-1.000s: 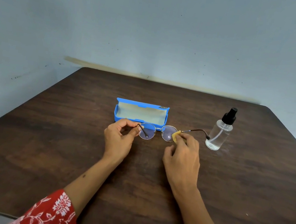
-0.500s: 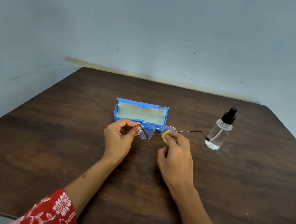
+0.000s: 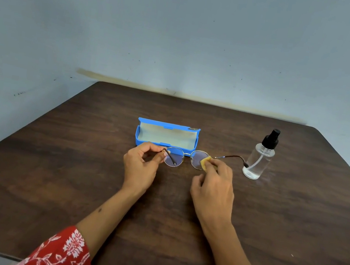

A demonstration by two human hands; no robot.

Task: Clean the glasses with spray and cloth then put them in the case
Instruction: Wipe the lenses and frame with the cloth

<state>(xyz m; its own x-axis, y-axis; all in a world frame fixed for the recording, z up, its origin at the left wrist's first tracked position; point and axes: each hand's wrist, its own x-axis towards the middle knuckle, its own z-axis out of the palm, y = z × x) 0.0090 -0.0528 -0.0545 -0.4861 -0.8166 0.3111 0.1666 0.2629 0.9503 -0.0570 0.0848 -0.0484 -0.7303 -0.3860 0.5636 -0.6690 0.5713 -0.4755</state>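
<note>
Wiping glasses [image 3: 185, 157] over the table [image 3: 74, 162], before open blue case [image 3: 166, 136]: left hand [image 3: 140, 164] pinches the hinge end, right hand [image 3: 214, 183] pinches yellow cloth [image 3: 204, 163] against a lens. Looks light, thin, fragile; hold by frame, not lenses.

A dark brown wood-grain tabletop [image 3: 72, 173] with rounded far corners fills the lower half of the frame. Behind it, across the upper half, stands a pale blue-grey wall [image 3: 184, 31], evenly lit, flecked with small dark marks, with a yellowish strip [image 3: 120, 80] along the tabletop's far edge.
</note>
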